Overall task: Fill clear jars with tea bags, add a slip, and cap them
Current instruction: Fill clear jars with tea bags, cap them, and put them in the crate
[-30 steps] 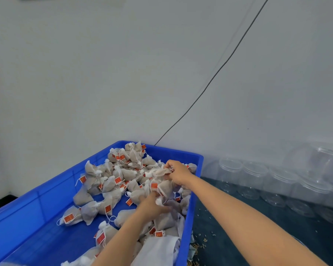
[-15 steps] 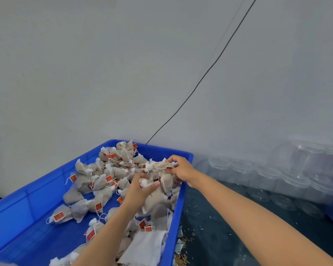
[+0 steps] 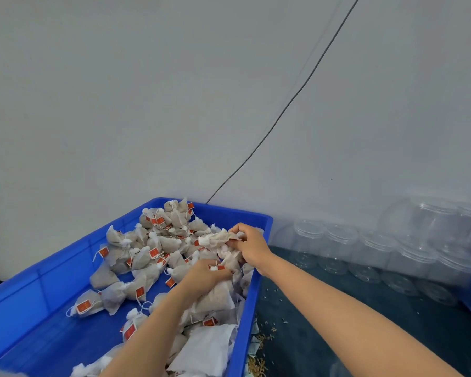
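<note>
Many tea bags [image 3: 158, 257] fill the blue crate [image 3: 38, 303]; clear jars [image 3: 370, 254] stand empty.

The right half of the blue bin [image 3: 253, 300] is being crowded by heaped tea bags [image 3: 158, 248], and both hands are being kept busy there: the left hand [image 3: 206, 276] is being pressed down into the pile, the right hand [image 3: 249, 244] is being held just above it with bags pinched. Open blue floor is being left free along the bin's near left side. To the right, the dark tabletop [image 3: 337, 322] is being left open beside the bin wall, though scattered grains [image 3: 259, 346] are lying near it. Further right, passage is being blocked by a row of clear jars [image 3: 370, 254] against the wall.
</note>
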